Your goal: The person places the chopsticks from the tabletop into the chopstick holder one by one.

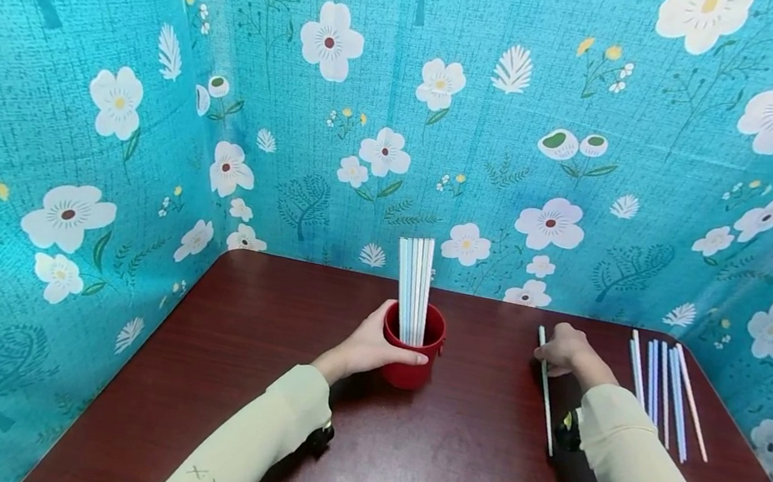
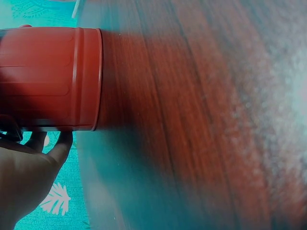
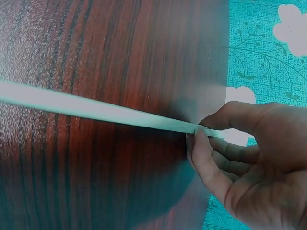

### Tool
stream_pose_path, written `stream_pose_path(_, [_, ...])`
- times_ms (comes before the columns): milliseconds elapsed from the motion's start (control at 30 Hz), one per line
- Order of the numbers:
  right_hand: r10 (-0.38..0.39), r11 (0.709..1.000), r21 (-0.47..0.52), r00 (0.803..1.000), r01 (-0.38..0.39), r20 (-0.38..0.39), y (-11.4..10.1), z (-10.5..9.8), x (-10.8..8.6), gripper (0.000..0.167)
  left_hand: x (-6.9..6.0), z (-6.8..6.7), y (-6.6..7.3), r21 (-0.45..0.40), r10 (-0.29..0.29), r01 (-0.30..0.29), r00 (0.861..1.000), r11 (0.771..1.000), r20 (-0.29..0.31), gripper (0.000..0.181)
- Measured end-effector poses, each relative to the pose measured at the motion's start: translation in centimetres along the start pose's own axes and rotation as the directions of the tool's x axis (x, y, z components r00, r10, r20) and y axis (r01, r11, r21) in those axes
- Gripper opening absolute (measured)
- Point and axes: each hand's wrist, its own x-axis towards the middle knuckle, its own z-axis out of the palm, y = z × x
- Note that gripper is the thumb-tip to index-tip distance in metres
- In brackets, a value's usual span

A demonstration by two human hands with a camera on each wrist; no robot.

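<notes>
A small red bucket [image 1: 407,366] stands on the table and holds several long, thin pale sticks [image 1: 413,287] that look like straws. My left hand [image 1: 376,345] grips the bucket from its left side, thumb across the front and fingers round the back. In the left wrist view the bucket [image 2: 50,79] shows its side and base, with part of the left hand [image 2: 29,177] against it. Over to the right, my right hand [image 1: 566,352] pinches one pale stick [image 1: 547,405] near its far end. The right wrist view shows this stick [image 3: 105,109] between thumb and fingertips.
More pale sticks [image 1: 666,395], white, bluish and pinkish, lie loosely side by side at the right of the dark red-brown wooden table [image 1: 456,471]. A turquoise flowered cloth [image 1: 361,212] hangs behind the table and along both sides.
</notes>
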Motion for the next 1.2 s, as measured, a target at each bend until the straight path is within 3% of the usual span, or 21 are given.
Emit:
stream_pose_path(167, [-0.012,1.0,0.016,1.0,0.013,-0.013,0.2,-0.3,0.1,0.015,0.0,-0.1,0.1,0.0,0.005,-0.005,1.0,1.0,0.001,0.083])
stream_pose_path(467, [-0.153,0.988,0.019,0.98,0.156,-0.125,-1.1,-1.4,-0.6,0.018,-0.1,-0.1,0.0,-0.001,0.005,-0.005,1.0,1.0,0.002,0.084])
stream_pose_path(667, [-0.232,0.973,-0.054,0.937,0.226,-0.26,-3.3,-1.9,-2.0,0.02,0.0,0.0,0.0,-0.005,0.007,-0.007,1.0,1.0,0.004,0.082])
stream_pose_path(933, [-0.316,0.945,-0.057,0.859,0.321,-0.403,-5.9,-2.4,-3.1,0.019,0.1,0.0,-0.1,-0.009,0.005,-0.005,1.0,1.0,0.002,0.083])
stream_pose_path(1033, [-0.333,0.932,-0.021,0.833,0.362,-0.443,-7.0,-2.5,-3.7,0.019,0.0,0.0,-0.1,-0.01,0.006,-0.006,1.0,1.0,0.002,0.083])
stream_pose_path(1200, [-0.344,0.893,0.097,0.808,0.438,-0.479,-9.4,-2.6,-5.0,0.024,0.1,0.1,0.0,-0.006,0.007,-0.007,1.0,1.0,-0.001,0.082])
